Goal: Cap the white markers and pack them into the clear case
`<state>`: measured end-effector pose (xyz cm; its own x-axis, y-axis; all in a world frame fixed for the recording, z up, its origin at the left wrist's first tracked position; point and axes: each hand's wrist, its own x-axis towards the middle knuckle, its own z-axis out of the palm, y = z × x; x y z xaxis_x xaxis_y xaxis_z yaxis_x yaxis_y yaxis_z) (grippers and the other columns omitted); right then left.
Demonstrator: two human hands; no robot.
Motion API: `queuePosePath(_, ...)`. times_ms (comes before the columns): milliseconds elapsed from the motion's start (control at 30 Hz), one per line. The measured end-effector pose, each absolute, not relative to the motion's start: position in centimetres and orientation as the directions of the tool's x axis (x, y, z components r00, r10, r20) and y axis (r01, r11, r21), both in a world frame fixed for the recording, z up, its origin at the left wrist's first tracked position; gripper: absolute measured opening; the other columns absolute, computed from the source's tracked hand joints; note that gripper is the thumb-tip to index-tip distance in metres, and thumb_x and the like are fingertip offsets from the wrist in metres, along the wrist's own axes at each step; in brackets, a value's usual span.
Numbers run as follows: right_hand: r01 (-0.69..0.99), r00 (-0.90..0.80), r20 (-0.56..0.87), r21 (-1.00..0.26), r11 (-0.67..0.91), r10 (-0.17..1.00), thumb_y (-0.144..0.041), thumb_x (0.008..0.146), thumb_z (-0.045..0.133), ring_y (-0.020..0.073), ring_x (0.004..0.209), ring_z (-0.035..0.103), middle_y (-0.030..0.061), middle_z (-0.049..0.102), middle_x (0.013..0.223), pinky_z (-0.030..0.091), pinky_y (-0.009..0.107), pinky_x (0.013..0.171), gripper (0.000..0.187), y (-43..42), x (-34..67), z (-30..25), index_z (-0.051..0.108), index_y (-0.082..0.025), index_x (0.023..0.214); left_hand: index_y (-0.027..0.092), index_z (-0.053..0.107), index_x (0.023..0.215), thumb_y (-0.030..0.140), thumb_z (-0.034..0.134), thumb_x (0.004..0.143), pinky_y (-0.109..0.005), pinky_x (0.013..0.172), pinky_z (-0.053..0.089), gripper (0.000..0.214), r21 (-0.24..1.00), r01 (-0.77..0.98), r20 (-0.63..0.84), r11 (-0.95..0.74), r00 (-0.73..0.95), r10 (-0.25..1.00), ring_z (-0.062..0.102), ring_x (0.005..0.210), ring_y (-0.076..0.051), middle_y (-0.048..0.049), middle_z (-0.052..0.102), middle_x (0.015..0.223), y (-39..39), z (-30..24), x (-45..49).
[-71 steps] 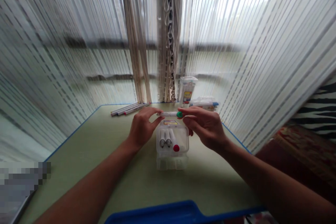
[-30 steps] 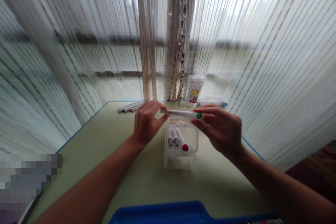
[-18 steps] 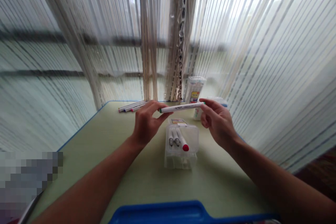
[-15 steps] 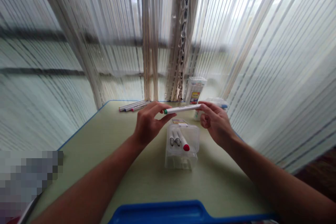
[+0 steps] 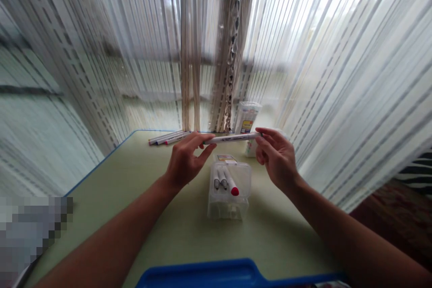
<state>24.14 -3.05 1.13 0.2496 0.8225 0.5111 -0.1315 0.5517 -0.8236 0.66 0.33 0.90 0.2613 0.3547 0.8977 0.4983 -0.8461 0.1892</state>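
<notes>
A white marker (image 5: 232,138) with green ends is held nearly level above the table. My left hand (image 5: 189,155) pinches its left end between thumb and fingers. At the other end, the thumb and index finger of my right hand (image 5: 278,155) grip the tip. Below the marker lies an open clear plastic box (image 5: 241,175). Two white pens with grey tips (image 5: 221,177) and a red-capped marker (image 5: 232,185) rest in it, their ends toward me.
Several white markers (image 5: 168,137) lie at the table's far left edge. A tall clear container (image 5: 249,117) stands at the back, with another pale box (image 5: 250,148) partly behind my right hand. A blue tray edge (image 5: 202,274) borders the near side; striped curtains (image 5: 151,54) hang behind.
The marker has turned in my fingers: its printed lettering now faces me and its left green end is mostly covered by my left fingers. The view has shifted slightly.
</notes>
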Motion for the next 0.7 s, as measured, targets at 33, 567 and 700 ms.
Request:
queuePosePath(33,-0.123,0.252,0.522,-0.818,0.562,0.815,-0.026,0.081,0.078,0.0037,0.039,0.045,-0.0048,0.062,0.07,0.033,0.019,0.035,0.021,-3.1,24.1,1.1,0.073,-0.021,0.1,0.015,0.071,0.107,0.019,0.07,0.089,-0.025,0.072,0.052,0.018,0.192,0.496,0.899,-0.847,0.256,0.354,0.061,0.068,-0.011,-0.0024,0.072,0.087,0.3,0.9,0.7)
queuePosePath(567,0.088,0.203,0.668,-0.741,0.666,0.716,-0.022,0.083,0.077,0.0049,0.041,0.051,-0.0002,0.069,0.082,0.039,0.021,0.034,0.02,-4.5,23.7,1.7,0.076,-0.023,0.103,0.017,0.065,0.111,0.024,0.061,0.097,-0.026,0.074,0.052,0.017,0.246,0.49,0.902,-0.836,0.2,0.383,0.064,0.073,-0.012,-0.0031,0.071,0.096,0.3,1.0,0.6)
queuePosePath(700,0.24,0.109,0.765,-0.64,0.73,0.635,-0.02,0.084,0.076,0.0082,0.049,0.058,0.002,0.072,0.084,0.044,0.022,0.04,0.02,-5.2,24.0,2.0,0.076,-0.022,0.104,0.018,0.063,0.117,0.03,0.056,0.1,-0.028,0.077,0.054,0.022,0.287,0.489,0.89,-0.824,0.181,0.418,0.068,0.078,-0.014,-0.0042,0.073,0.1,0.2,0.9,0.6)
